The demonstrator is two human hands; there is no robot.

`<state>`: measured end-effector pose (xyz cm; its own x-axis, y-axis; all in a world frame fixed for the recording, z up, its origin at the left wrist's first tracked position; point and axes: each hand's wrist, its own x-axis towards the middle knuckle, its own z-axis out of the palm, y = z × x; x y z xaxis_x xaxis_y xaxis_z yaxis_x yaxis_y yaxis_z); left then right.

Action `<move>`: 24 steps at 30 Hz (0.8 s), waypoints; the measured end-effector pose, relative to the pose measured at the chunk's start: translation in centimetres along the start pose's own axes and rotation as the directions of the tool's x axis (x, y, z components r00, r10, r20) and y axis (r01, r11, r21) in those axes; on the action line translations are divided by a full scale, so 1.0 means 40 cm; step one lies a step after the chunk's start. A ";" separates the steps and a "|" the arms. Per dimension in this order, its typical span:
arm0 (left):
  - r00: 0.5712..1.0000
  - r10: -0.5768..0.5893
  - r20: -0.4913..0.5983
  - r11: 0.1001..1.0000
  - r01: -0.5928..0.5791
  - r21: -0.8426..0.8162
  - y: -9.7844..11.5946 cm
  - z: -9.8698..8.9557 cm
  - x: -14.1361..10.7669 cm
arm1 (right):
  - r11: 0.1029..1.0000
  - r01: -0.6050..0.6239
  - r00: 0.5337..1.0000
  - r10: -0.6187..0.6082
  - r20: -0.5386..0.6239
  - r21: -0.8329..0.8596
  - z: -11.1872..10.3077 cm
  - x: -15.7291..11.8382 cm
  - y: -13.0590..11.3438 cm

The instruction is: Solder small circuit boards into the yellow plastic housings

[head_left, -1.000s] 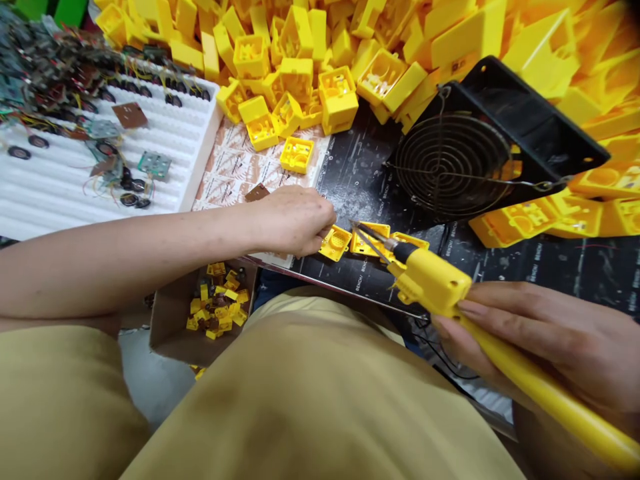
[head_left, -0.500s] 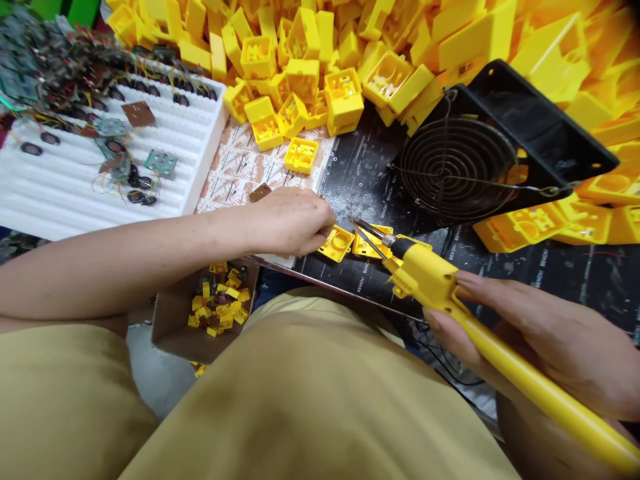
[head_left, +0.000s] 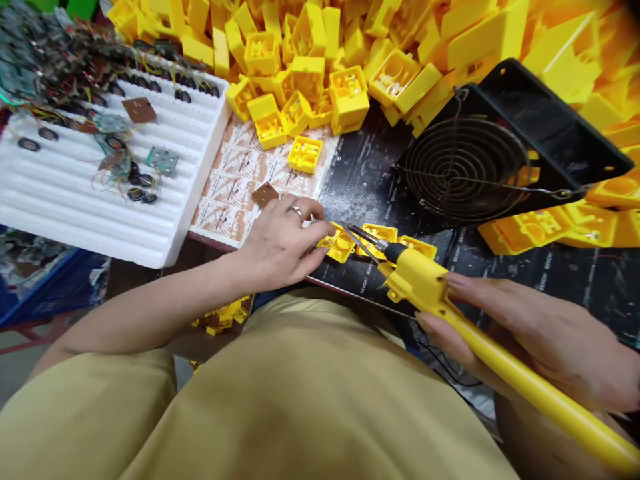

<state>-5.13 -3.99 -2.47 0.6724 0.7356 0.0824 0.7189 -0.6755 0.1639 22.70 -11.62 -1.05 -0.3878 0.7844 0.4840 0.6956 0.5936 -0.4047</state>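
Note:
My right hand [head_left: 560,327] is wrapped round a yellow soldering iron [head_left: 425,273], its dark metal tip pointing left over the black bench surface. Beneath and beside that tip lie small open yellow plastic housings, among them one with a round perforated patch [head_left: 342,244] and another just right of it [head_left: 379,235]. My left hand [head_left: 285,240], with a ring on one finger, is at the left edge of the nearest housing. Its fingers are curled together in a pinch; a small pale bit shows by them, too small to name. A brown board [head_left: 265,194] lies just behind the hand.
A black fan with a wire guard [head_left: 453,173] stands behind the iron. Yellow housings [head_left: 305,77] are heaped along the back. At left, a white foam tray [head_left: 60,213] carries circuit boards and small wired round parts. Below the bench edge are more yellow pieces [head_left: 225,317].
My left hand has turned over and drawn back slightly to the left, its forearm now lower. The soldering iron in my right hand has shifted slightly left.

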 end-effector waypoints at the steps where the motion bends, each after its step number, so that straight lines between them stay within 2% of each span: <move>1: 0.999 -0.006 0.039 1.000 0.006 -0.002 -0.001 0.001 0.008 | 1.000 0.014 1.000 -0.014 0.007 0.008 -0.001 0.003 -0.004; 4: 0.987 -0.027 0.161 0.999 0.030 -0.021 -0.008 -0.010 0.035 | 0.997 -0.024 0.998 0.021 0.051 0.073 -0.006 0.004 -0.012; 8: 0.974 -0.016 0.226 0.999 0.022 -0.023 -0.013 -0.028 0.052 | 0.985 0.076 0.990 -0.092 0.104 0.153 -0.015 0.013 -0.015; 12: 0.961 -0.025 0.277 0.998 0.041 -0.052 -0.013 -0.032 0.055 | 0.984 0.149 0.980 -0.161 0.120 0.100 -0.014 0.040 -0.022; 17: 0.959 -0.031 0.282 0.996 0.052 -0.067 -0.013 -0.033 0.058 | 0.977 0.212 0.964 -0.213 0.157 0.022 -0.009 0.070 -0.033; 21: 0.961 -0.046 0.274 0.995 0.068 -0.072 -0.013 -0.036 0.057 | 0.977 0.212 0.963 -0.215 0.164 0.035 -0.006 0.073 -0.030; 24: 0.963 -0.039 0.266 0.994 0.064 -0.084 -0.013 -0.033 0.054 | 0.976 0.203 0.969 -0.212 0.125 0.085 -0.004 0.068 -0.033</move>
<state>-4.28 -1.99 -1.07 0.6664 0.7213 -0.1886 0.7428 -0.6206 0.2513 20.83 -10.28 0.92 -0.5992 0.6569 0.4577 0.5488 0.7532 -0.3625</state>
